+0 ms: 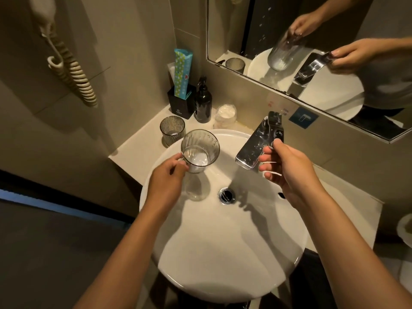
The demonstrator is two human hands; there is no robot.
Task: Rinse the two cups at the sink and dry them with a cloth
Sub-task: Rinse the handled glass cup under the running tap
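From the head camera, the left hand [166,178] grips a ribbed glass cup [200,150] low on its wall, fingers curled round the base, and holds it over the left part of the white sink [223,253]. The cup's long axis tilts, mouth up and leaning away from the person, towards the back wall. The right hand [287,172] is at the chrome tap [259,144], thumb on the lever, the other fingers curled just beside the spout; whether it pinches the lever or only touches it is hard to tell from this angle. No water is seen running.

Here is the relation that matters: the spout's mouth lies to the right of the cup, near it but apart, with the drain [226,195] below and between the two hands. The cup is not yet under the outlet, so it looks as though the left hand must carry it rightwards.

The second cup [173,130] stands upright on the tabletop [133,150], just behind and left of the held one, nearer the left hand. No cloth is in sight.
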